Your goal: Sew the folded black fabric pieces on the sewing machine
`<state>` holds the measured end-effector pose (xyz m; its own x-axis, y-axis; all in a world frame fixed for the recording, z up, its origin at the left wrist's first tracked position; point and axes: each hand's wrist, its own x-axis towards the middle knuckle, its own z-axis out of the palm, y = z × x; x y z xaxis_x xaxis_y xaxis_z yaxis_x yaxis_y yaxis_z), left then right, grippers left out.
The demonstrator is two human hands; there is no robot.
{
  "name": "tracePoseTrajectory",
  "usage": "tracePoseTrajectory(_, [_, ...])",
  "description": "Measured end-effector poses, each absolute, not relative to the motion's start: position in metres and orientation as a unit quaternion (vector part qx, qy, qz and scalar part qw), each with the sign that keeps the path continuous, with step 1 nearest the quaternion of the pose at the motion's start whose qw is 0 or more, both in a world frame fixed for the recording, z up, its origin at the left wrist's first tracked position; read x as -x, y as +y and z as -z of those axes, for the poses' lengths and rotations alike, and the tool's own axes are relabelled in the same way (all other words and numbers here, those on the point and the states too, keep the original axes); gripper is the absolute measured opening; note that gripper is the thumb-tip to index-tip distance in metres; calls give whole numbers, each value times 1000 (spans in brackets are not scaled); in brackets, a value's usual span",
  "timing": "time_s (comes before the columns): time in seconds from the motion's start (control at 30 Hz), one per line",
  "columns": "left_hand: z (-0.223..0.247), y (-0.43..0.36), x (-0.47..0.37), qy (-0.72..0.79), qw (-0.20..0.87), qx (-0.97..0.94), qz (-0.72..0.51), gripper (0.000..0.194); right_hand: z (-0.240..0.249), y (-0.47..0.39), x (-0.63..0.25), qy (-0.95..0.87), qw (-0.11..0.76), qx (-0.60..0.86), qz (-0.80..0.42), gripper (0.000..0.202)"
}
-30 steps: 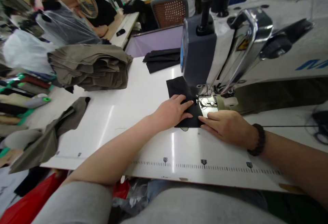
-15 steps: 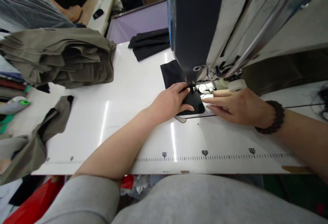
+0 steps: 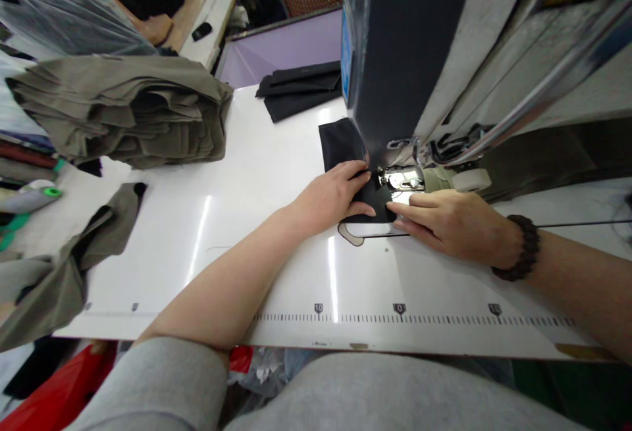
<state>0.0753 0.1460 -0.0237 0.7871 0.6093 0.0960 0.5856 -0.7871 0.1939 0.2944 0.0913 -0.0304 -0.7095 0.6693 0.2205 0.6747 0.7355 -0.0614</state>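
My left hand [image 3: 333, 199] lies on a black cloth piece [image 3: 338, 145], its thumb and fingers spread over the fabric. At the cloth's right edge, the fingertips of my right hand [image 3: 439, 220] touch down, fingers stretched out to the left. The cloth sits on the white table just left of the lit presser foot [image 3: 407, 179] of a sewing machine [image 3: 402, 36]. Part of the cloth is hidden under my left hand and behind the machine head.
Folded black pieces [image 3: 301, 89] lie behind the cloth. A tall stack of olive cloth [image 3: 143, 112] stands at the back left, with a loose olive piece [image 3: 111, 230] nearer. A printed ruler [image 3: 360, 319] runs along the front edge.
My right hand has moved slightly left and nearer, and its fingertips now touch the black cloth's edge. My left hand stays on the cloth. The view has shifted a little.
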Motion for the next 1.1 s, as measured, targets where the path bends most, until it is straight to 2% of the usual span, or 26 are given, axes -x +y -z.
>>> tracePoseTrajectory(0.8, [24, 151, -76, 325, 75, -940, -71, 58, 32, 92, -291, -914, 127, 385, -7, 35])
tracePoseTrajectory(0.87, [23, 151, -75, 314, 68, -943, -84, 54, 31, 92, -291, -913, 121, 389, -9, 35])
tracePoseTrajectory(1.0, [16, 139, -75, 218, 78, -969, -82, 26, 28, 89, -291, -931, 123, 343, 5, 36])
tracePoseTrajectory(1.1, [8, 129, -77, 177, 91, -978, -60, 29, 26, 87, -291, -938, 130, 321, 14, 38])
